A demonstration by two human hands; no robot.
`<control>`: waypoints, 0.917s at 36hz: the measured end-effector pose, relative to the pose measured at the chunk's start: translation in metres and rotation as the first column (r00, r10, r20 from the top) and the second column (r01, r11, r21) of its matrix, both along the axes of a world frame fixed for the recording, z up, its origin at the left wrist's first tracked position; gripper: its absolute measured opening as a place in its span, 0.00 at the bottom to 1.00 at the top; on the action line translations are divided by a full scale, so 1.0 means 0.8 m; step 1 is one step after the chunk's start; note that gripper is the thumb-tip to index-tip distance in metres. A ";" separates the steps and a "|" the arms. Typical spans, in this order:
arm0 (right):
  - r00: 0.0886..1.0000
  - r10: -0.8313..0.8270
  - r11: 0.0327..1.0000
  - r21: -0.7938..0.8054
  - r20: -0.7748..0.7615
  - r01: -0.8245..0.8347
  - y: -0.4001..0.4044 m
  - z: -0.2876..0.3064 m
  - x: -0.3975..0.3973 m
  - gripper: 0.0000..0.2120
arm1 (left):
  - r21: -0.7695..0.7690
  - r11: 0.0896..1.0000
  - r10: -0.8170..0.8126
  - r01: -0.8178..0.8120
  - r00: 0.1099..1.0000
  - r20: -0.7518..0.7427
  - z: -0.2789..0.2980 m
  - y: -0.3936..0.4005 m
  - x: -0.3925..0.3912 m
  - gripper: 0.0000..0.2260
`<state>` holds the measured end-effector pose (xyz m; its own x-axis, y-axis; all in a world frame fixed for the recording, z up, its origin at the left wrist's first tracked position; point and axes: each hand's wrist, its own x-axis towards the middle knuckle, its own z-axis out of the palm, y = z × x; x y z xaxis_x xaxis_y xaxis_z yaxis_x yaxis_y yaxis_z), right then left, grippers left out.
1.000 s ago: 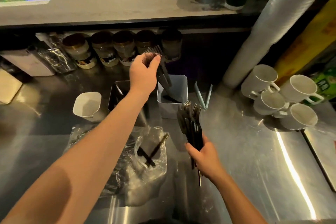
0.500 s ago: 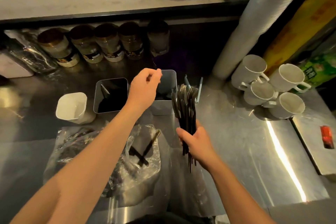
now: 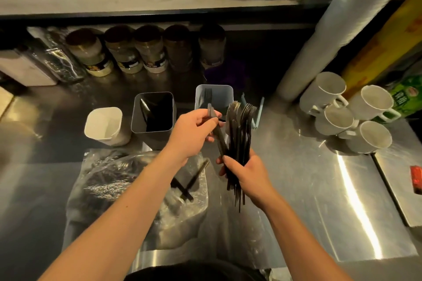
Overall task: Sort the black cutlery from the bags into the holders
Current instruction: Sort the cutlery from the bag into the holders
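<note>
White holder point(image 3: 104, 126): stands far to the left of the left hand, seems empty; risk is low here.
Grey holder point(image 3: 153, 112): just left of the left hand, with dark cutlery inside; a piece of the wrong type could go here if it is not checked.
Bag point(image 3: 137, 191): lies on the surface under the left forearm, with a few black pieces point(image 3: 189, 183) on it; the forearm may drag the thin plastic and scatter them.
Left hand point(image 3: 194, 133): closed around one black piece point(image 3: 217, 134), drawing it from the bundle; I think a neighbour piece may hook on it and come out too.
Light holder point(image 3: 214, 96): behind both hands, one fork stands in it; a fast drop could tip it.
Right hand point(image 3: 245, 172): closed around the bundle of black cutlery point(image 3: 239, 130), tines fanned upward; if the grip loosens during the pull, handles may slide down to the surface.
Mugs point(image 3: 349, 112): well to the right of the right hand, stacked leaning; a wide elbow move could knock them.
</note>
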<state>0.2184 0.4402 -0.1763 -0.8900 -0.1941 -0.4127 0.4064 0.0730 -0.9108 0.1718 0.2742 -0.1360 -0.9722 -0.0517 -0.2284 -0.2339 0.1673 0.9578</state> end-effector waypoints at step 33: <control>0.933 0.321 0.826 -0.530 0.163 -0.192 -0.103 0.033 -0.006 0.14 | -0.092 0.996 0.010 -0.001 0.995 0.103 0.009 -0.089 0.045 0.14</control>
